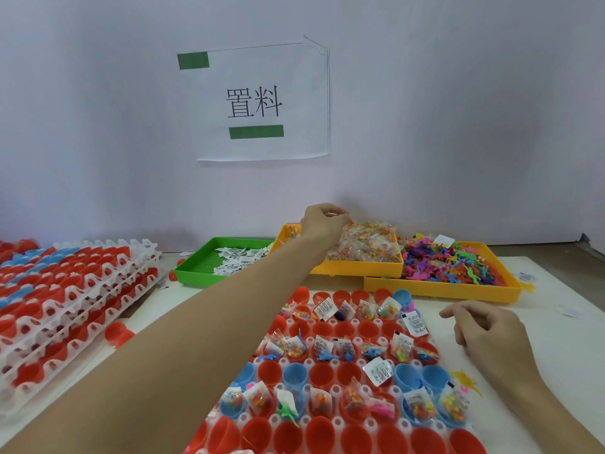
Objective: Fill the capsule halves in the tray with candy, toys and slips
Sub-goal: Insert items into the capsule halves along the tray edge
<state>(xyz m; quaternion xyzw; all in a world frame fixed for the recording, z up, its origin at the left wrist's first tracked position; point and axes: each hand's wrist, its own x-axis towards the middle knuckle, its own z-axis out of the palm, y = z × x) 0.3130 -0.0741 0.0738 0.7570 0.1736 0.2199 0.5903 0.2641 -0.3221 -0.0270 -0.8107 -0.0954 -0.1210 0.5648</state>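
White table against plain wall, paper sign [262, 103] at 12. My left hand [322, 224] pinches in candy bin [357, 267], contents unclear; right hand [484, 332] loosely curled, empty, 3 o'clock of capsule tray [330, 389].

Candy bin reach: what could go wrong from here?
1. The left hand digs into the heaped candy packets; it may pull out several or spill some over the yellow bin.
2. The left forearm crosses low over the capsule tray; drawing back could knock out upright slips.
3. A yellow toy already lies off the tray by the right hand, easily missed.
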